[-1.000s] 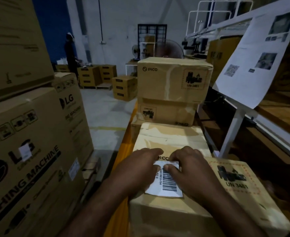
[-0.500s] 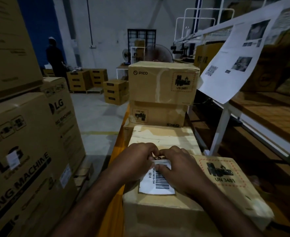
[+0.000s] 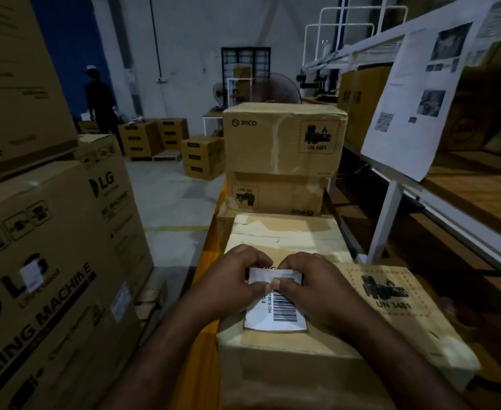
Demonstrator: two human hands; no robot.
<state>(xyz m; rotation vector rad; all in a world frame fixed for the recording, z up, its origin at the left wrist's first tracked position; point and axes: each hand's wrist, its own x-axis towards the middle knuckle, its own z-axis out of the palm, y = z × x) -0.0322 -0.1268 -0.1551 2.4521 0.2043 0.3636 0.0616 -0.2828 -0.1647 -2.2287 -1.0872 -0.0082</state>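
Left of the near carton (image 3: 302, 365), well apart from it, stand stacked LG washing-machine cartons (image 3: 51, 261). Far behind the near carton, also to its left, a person (image 3: 100, 105) in dark clothing faces away among low stacks of small cartons (image 3: 154, 137) on the floor. On top of the near carton the left hand (image 3: 231, 279) and the right hand (image 3: 317, 285) lie together, thumbs touching and fingers curled. Both pinch the far edge of the white barcode label (image 3: 276, 315), which is curled up off the cardboard there. The label's lower part, with the bars, lies flat on the near carton's top, close to the edge nearest the camera. Directly behind the near carton sits a taped carton (image 3: 284, 232), and behind that two PICO cartons (image 3: 281, 137) are stacked, the lower one with its print upside down. Toward the right side of the near carton's top is a red-dashed UN 3481 mark (image 3: 388, 291). Right of the near carton rises a white-framed shelving rack (image 3: 388, 214). A printed sheet (image 3: 415, 93) hangs from it, higher than the near carton.
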